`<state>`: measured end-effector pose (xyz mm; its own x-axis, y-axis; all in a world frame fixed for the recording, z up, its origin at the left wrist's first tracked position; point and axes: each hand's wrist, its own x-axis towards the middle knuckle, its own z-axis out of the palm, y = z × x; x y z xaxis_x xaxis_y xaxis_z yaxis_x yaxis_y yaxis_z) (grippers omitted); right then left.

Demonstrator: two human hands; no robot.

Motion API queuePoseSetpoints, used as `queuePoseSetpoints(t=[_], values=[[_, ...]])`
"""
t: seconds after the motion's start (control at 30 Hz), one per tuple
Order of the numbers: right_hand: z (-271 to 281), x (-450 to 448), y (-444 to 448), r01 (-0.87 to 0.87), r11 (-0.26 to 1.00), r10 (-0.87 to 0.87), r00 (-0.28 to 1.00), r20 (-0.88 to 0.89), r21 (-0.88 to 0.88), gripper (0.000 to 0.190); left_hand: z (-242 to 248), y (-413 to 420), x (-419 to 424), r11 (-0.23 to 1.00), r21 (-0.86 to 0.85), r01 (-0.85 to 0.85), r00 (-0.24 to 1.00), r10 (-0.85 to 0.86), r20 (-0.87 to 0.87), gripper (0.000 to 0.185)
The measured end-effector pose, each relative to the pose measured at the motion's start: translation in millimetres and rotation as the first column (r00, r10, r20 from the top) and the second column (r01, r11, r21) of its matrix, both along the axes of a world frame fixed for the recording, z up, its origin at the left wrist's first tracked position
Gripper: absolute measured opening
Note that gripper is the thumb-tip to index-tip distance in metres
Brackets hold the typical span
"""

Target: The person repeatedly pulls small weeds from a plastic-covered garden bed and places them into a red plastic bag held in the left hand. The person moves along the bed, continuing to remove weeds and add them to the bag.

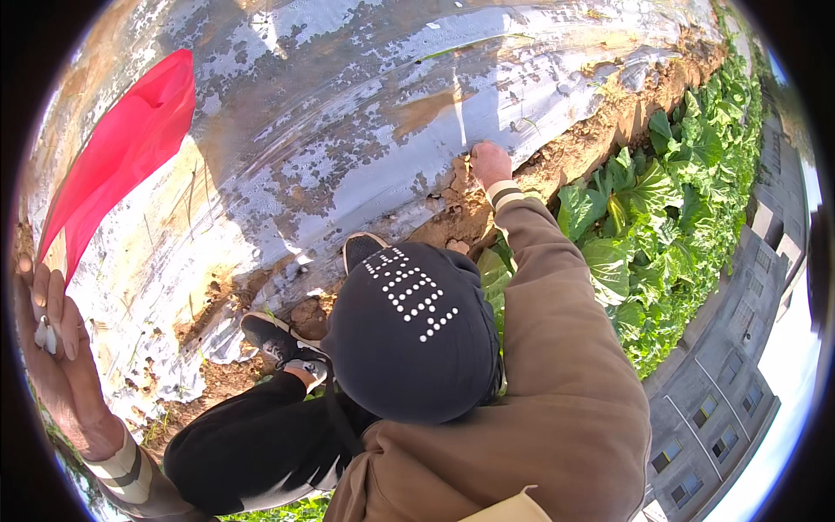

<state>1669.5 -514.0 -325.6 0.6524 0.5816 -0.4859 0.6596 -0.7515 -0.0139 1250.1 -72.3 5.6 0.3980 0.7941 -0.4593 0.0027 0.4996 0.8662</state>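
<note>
My left hand (62,326), at the far left rim, is cupped around a few small white pieces (45,335) that look like garlic cloves. Its fingertips meet the lower end of a red plastic sheet or bag (130,137); whether they grip it is unclear. My right hand (490,163), upper centre, is curled with its fingers down against the edge of the clear plastic mulch film (391,163), where it meets brown soil (460,225). Its fingertips are hidden, so anything between them cannot be seen.
A dark cap with white studs (411,326) covers the middle of the view. Two dark shoes (277,336) stand by the film's edge. Leafy green plants (652,209) line the soil on the right, with a grey building (717,391) beyond. Soil clods lie near the right hand.
</note>
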Motion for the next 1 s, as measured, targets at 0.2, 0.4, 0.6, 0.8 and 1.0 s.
queuePoseSetpoints(t=[0.2,0.4,0.6,0.8,1.0], values=[[78,-28,5,0.134,0.935,-0.138,0.990,-0.010,0.327,0.015,-28,-57,36,0.936,0.137,-0.324,0.873,0.351,-0.339,0.039],[186,-146,120,0.504,0.584,-0.020,0.793,-0.609,0.637,0.015,-58,-75,41,0.943,-0.288,0.167,0.980,-0.192,-0.060,0.042],[217,-228,234,0.134,0.392,0.599,0.714,-0.363,0.910,0.028,-86,-99,55,0.881,-0.404,0.245,0.962,-0.272,-0.009,0.046],[228,-253,252,0.210,0.555,0.551,0.633,-0.545,0.805,0.032,-83,-100,36,0.880,-0.421,0.221,0.962,-0.267,-0.053,0.057],[232,-259,253,0.294,0.510,0.539,0.622,-0.567,0.808,0.026,-81,-96,27,0.865,-0.356,0.354,0.935,-0.326,0.136,0.059]])
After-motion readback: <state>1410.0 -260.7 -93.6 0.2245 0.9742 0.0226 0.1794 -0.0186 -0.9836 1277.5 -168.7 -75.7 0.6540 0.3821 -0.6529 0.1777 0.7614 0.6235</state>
